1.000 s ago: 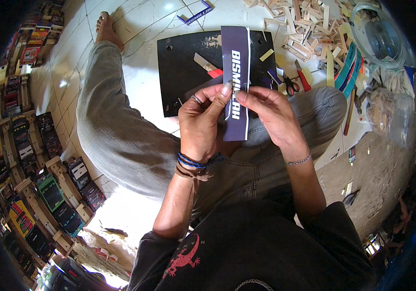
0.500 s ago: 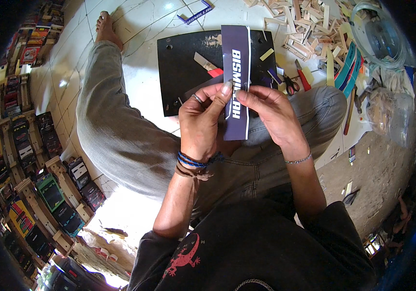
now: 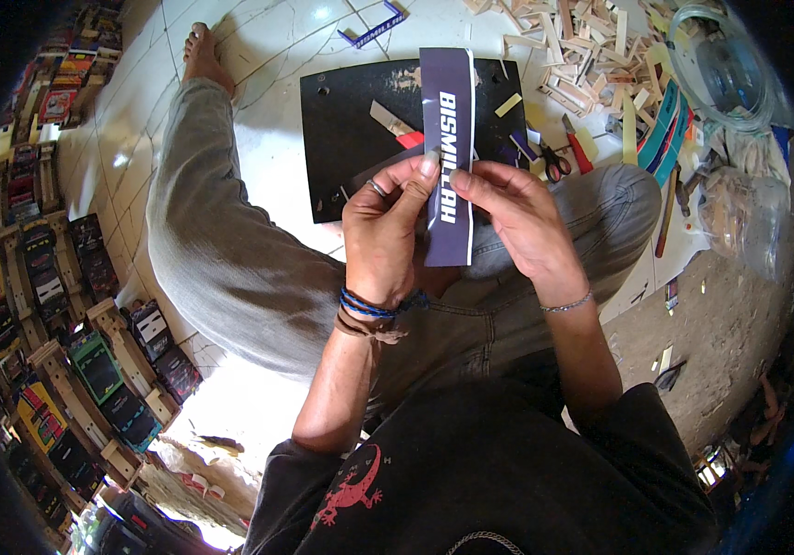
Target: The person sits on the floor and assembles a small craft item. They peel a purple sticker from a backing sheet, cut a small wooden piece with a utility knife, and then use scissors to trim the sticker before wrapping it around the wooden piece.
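A long dark purple sticker strip [image 3: 449,74] with white lettering and a white edge stands lengthwise between my hands. My left hand [image 3: 383,227] pinches its left edge near the middle, with the thumb on top. At the right edge, the thumb of my right hand [image 3: 525,217] presses on the strip while the fingers curl behind it. Beneath and beyond the strip lies a black board [image 3: 346,102], partly covered by it. On that board rest a red-handled blade [image 3: 409,140] and a small yellow piece [image 3: 509,104].
Scissors [image 3: 557,167] and a red-handled cutter [image 3: 581,154] lie right of the board. Beyond are piled wood pieces [image 3: 587,60], teal strips [image 3: 662,139] and a clear plastic tub [image 3: 725,69]. A blue lettered piece [image 3: 380,28] lies on the tiles. Stacked wooden items [image 3: 101,365] line the left.
The strip has shifted slightly left and turned a little, so its white right edge looks straighter. Both hands keep their hold, with the right thumb slightly moved.
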